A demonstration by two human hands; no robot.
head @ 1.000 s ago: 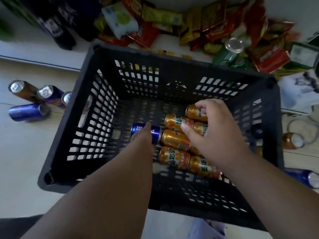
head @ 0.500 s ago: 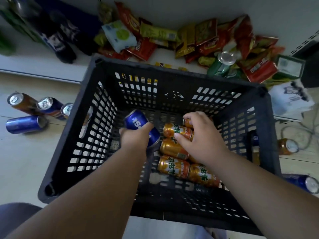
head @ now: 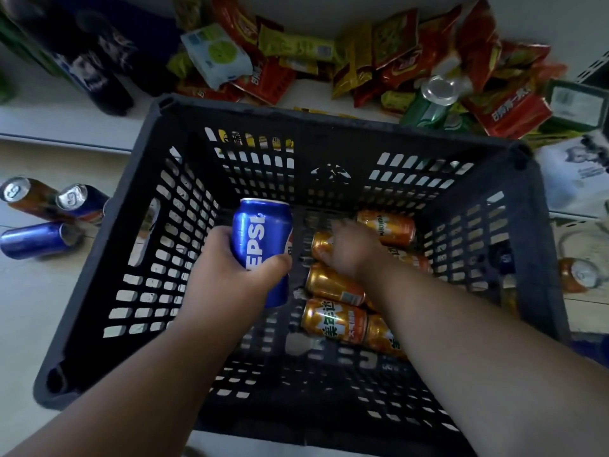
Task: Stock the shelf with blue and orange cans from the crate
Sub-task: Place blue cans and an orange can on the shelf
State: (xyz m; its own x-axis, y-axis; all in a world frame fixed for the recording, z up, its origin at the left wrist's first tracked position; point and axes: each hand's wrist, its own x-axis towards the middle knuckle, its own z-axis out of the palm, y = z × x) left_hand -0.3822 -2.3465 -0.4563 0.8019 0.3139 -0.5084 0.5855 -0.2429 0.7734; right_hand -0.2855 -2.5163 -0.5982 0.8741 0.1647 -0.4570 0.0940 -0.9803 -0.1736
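Now we are gripping a blue can (head: 260,245) in our left hand (head: 237,275), fingers wrapped round it, above the black crate (head: 131,245). Our right hand (head: 354,250) is curling over an orange can (head: 321,242) among the orange cans (head: 336,319) lying on the crate floor.

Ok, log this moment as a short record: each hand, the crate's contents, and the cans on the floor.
left hand: grips the blue can, lifted above the crate floor
right hand: down among the orange cans, fingers on one; grip unclear
crate: black, slotted walls; only orange cans lie in it, on their sides
floor left of crate: floor cans, blue and orange
floor right of crate: one orange floor can
shelf: snack bags and dark bottles
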